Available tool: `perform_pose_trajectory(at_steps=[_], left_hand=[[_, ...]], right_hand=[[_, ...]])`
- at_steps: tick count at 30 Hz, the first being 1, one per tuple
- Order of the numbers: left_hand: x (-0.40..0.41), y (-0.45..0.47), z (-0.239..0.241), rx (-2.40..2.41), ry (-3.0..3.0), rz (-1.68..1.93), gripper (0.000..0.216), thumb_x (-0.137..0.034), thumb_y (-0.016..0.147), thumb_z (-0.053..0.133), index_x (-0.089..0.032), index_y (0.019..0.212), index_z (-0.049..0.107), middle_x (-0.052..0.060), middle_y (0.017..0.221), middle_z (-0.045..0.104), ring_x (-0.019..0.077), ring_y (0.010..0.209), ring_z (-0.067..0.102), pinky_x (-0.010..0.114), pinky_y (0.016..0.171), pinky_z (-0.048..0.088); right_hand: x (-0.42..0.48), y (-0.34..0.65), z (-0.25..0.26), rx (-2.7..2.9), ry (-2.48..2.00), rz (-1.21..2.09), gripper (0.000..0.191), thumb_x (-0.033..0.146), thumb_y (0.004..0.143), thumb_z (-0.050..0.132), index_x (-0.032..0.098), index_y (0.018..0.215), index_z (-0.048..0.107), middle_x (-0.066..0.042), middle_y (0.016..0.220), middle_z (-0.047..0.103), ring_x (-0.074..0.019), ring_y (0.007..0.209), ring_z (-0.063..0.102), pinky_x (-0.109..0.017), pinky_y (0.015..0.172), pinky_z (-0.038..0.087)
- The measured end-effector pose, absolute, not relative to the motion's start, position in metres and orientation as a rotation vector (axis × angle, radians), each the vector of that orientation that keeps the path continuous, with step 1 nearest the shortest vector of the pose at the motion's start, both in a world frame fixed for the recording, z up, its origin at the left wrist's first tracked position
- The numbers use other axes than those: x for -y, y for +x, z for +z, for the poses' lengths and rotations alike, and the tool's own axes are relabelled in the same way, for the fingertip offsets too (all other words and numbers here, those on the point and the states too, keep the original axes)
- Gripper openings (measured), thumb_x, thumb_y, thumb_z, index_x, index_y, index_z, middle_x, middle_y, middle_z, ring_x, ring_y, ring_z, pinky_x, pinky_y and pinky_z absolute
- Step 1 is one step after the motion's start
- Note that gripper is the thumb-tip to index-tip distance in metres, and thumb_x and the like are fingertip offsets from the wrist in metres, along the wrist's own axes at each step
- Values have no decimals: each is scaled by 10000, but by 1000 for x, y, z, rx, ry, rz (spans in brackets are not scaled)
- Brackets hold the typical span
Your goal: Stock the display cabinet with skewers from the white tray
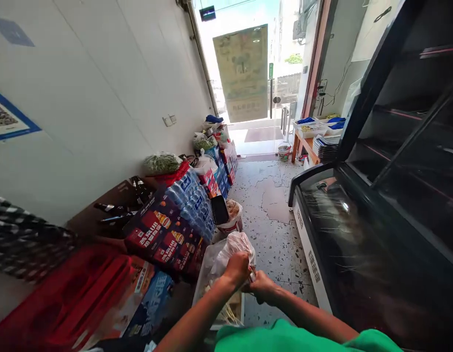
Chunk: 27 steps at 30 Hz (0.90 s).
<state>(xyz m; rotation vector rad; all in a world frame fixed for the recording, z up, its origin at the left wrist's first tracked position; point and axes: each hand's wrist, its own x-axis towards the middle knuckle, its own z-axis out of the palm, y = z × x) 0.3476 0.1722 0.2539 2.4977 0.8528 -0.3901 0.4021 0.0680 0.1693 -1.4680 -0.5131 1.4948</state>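
Left hand: the left hand [237, 268] is closed tight on the neck of a clear plastic bag [234, 247], near the bottom middle of the view.
Right hand: the right hand [262, 286] is closed too, touching the left hand and pinching the same bag just below it.
Bag: the plastic bag puffs up above both hands, and I cannot tell what is inside it.
Tray: a clear tray [206, 274] sits on the floor under the hands, with thin pale sticks in its near end.
Floor: the floor [274, 230] is speckled and cracked and runs far away to the door.
Bucket: a small white bucket [232, 220] stands just past the bag, with a black scoop [219, 209] leaning in it.
Left side: packs of water bottles [192, 200] and red and blue drink boxes [164, 234] are stacked along the wall [101, 98]; dark bottles [116, 210] lie behind them.
Near left: a red crate [65, 293] sits close by.
Right side: a big black fridge [376, 220] with a glass front fills the right.
Far end: a glass door [244, 73] lets in bright light, and a small bench [307, 144] beside it carries white trays [312, 128].
Shirt: green sleeves [285, 340] show at the bottom edge.
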Motion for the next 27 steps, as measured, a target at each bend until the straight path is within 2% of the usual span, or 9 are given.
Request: perform_pose_trajectory(at_steps=[3, 5, 9, 12, 15, 18, 20, 23, 27], left_hand=[[-168, 383, 259, -781, 2415, -321, 178, 0, 706, 616, -59, 827, 732, 145, 885, 731, 254, 869, 678, 301, 770, 480], [-163, 406, 263, -766, 2321, -282, 164, -25, 705, 613, -86, 804, 729, 85, 813, 724, 206, 783, 663, 269, 698, 478], [-154, 448, 272, -768, 2123, -220, 284, -80, 774, 550, -64, 999, 722, 82, 881, 738, 148, 736, 654, 234, 664, 485], [-151, 476, 282, -700, 1846, -164, 380, -193, 752, 652, -54, 1103, 700, 106, 916, 745, 152, 726, 654, 252, 678, 499], [-150, 499, 293, -600, 1652, -39, 439, -337, 616, 812, -98, 976, 737, 97, 912, 754, 178, 772, 666, 278, 734, 519], [-148, 516, 302, -572, 1779, 170, 364, -415, 642, 800, -132, 863, 737, 83, 870, 758, 195, 794, 678, 295, 772, 526], [-145, 522, 307, -514, 1951, 207, 263, -377, 721, 749, -143, 842, 743, 75, 831, 757, 192, 762, 678, 289, 741, 515], [-133, 528, 310, -333, 2274, 74, 117, -253, 797, 705, -168, 848, 765, 54, 827, 750, 175, 744, 665, 274, 716, 489], [-113, 538, 308, -149, 2522, -82, 74, -170, 835, 699, -174, 883, 755, 42, 860, 724, 163, 785, 647, 264, 761, 481]], right_hand=[[-50, 438, 172, 489, -1455, 1477, 139, 154, 590, 653, 175, 607, 517, 92, 424, 370, -42, 327, 290, -155, 288, 224], [-39, 462, 177, 505, -1453, 1460, 133, 154, 602, 648, 176, 606, 517, 100, 414, 356, -41, 317, 280, -155, 279, 237], [-17, 508, 194, 550, -1479, 1425, 167, 168, 626, 673, 176, 605, 507, 101, 428, 360, -42, 319, 288, -165, 275, 267], [-4, 539, 211, 552, -1455, 1390, 158, 142, 636, 696, 166, 683, 548, 99, 466, 395, -36, 343, 303, -156, 298, 258], [8, 564, 223, 481, -1487, 1357, 181, 130, 653, 707, 169, 687, 534, 102, 455, 378, -40, 349, 297, -164, 308, 247], [19, 579, 229, 408, -1458, 1325, 198, 188, 668, 732, 170, 673, 535, 99, 449, 361, -42, 346, 286, -180, 308, 237], [25, 583, 232, 334, -1432, 1276, 220, 228, 660, 758, 166, 682, 549, 96, 455, 367, -39, 348, 280, -184, 309, 229], [31, 579, 236, 210, -1460, 1173, 241, 256, 672, 775, 168, 708, 554, 92, 450, 378, -53, 346, 321, -188, 317, 249], [33, 565, 238, 27, -1496, 999, 214, 214, 699, 748, 177, 733, 540, 97, 442, 391, -68, 323, 349, -187, 300, 234]])
